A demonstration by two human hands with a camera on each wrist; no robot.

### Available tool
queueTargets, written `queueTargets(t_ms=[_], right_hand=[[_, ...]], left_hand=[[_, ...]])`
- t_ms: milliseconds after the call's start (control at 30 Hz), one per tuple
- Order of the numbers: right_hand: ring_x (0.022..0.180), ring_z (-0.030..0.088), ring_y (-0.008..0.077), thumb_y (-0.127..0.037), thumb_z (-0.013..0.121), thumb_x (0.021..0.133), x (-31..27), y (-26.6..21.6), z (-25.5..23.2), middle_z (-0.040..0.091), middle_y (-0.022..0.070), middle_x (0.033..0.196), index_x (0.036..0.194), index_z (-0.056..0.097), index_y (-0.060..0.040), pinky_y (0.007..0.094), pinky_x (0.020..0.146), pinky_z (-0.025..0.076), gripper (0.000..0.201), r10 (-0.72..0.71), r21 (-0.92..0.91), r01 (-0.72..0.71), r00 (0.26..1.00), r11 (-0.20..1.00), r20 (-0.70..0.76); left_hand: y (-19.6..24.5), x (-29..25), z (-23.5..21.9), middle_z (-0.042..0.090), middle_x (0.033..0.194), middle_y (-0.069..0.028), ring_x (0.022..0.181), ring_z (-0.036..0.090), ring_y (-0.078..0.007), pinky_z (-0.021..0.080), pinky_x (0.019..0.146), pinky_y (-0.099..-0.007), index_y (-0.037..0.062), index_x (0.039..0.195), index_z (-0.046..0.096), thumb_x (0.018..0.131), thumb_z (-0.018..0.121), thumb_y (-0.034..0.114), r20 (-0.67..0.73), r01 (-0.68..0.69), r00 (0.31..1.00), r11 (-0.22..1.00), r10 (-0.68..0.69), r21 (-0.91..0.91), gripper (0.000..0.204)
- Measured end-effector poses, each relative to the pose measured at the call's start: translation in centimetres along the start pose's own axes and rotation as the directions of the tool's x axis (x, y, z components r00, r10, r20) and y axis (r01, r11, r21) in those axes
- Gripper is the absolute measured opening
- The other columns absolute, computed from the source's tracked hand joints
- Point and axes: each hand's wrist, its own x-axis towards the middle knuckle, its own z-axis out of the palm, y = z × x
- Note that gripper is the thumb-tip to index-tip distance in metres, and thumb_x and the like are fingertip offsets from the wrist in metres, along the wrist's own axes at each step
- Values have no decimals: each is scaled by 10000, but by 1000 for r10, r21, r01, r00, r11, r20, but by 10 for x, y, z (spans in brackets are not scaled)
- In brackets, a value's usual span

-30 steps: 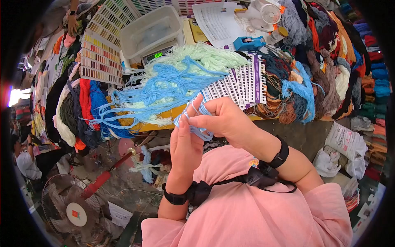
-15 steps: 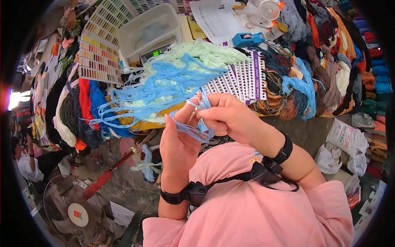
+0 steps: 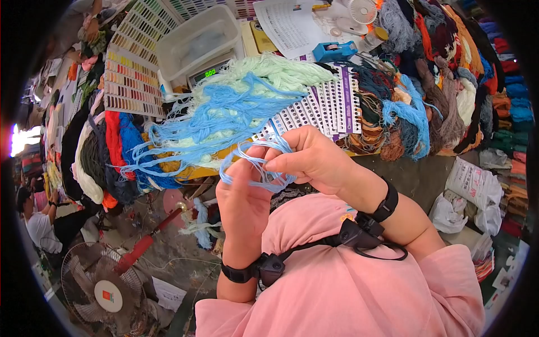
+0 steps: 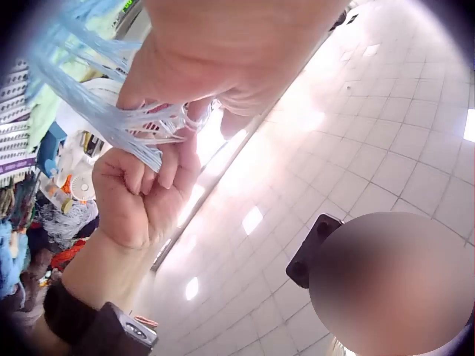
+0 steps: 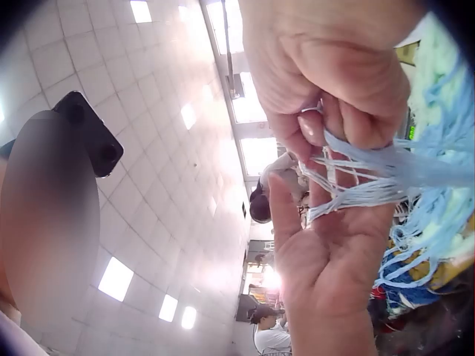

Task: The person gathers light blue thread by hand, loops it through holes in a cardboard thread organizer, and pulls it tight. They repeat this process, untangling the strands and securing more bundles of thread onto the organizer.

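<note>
A small bundle of light blue yarn (image 3: 255,168) hangs between both hands in front of the pink shirt. My left hand (image 3: 242,196) stands upright with nearly straight fingers, and the strands loop round them. My right hand (image 3: 309,160) is beside it and pinches the yarn between thumb and curled fingers. In the left wrist view the right hand (image 4: 141,196) is a fist under the blue yarn (image 4: 126,126). The right wrist view shows the left hand's palm (image 5: 334,274) below the blue yarn (image 5: 371,182), with the right hand (image 5: 334,59) gripping from above.
On the table lies a heap of blue and pale green yarn (image 3: 236,106), with colour cards (image 3: 132,67), a plastic tub (image 3: 196,39), a scale (image 3: 205,73), sample cards (image 3: 331,106) and a tape dispenser (image 3: 331,51). Yarn hanks (image 3: 449,84) crowd the right. A floor fan (image 3: 101,289) stands lower left.
The left hand has shifted a little to the left. The right hand has drawn the strands across it, and the blue loop round the left fingers is now wider.
</note>
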Motion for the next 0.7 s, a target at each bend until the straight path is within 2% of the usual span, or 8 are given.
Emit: queueTargets(t_ms=[33,133,233,333,433,533,700], right_hand=[[448,405,18,-24,575,690,0,2,-3,561,34,635,733,592,1,154,365,241,53,4,-4,-4,1000,1000,12],[459,398,22,-72,593,671,3,9,-4,543,12,623,691,584,-19,154,354,220,58,-41,-21,41,999,999,5],[458,400,21,-66,587,672,0,1,-2,543,18,624,707,580,-10,153,349,214,67,-26,-14,26,1000,1000,9],[458,404,21,-64,583,672,0,2,-2,541,17,624,716,576,-3,151,347,213,76,-31,-21,30,999,999,-12],[481,454,14,-29,584,680,-1,4,-8,571,38,657,839,577,37,114,358,249,172,-2,30,1,1000,1000,8],[513,465,16,-25,593,674,0,6,-9,569,26,660,809,586,30,119,397,291,146,-1,0,1,1000,1000,-11],[581,483,21,-18,595,674,-1,2,-2,567,8,678,747,594,12,152,504,357,80,-147,-278,153,988,948,44]], left_hand=[[-2,-2,-1,518,1023,-158,876,537,-193,485,681,-339,-59,997,513,841,447,154,16,-50,999,997,49,65,273],[1,1,4,545,978,-153,839,556,-191,500,658,-326,-40,948,549,802,490,47,-27,-38,999,998,39,45,179],[0,2,6,557,958,-153,830,561,-195,500,668,-341,-33,924,560,822,469,82,-45,-28,999,1000,29,14,179],[-1,1,1,527,1014,-175,911,540,-222,470,751,-382,-45,945,514,841,440,122,-31,5,999,1000,-5,-19,210],[-3,2,0,527,1014,-174,918,538,-226,464,759,-393,-47,954,509,843,439,129,-45,11,999,999,-12,-30,219],[-3,3,0,522,1023,-176,918,538,-234,461,766,-396,-50,955,508,846,438,138,-74,21,997,999,-23,-32,229],[-8,7,-4,524,1017,-167,939,527,-233,447,790,-389,-48,957,508,846,443,149,-39,26,999,999,-27,-18,235]])
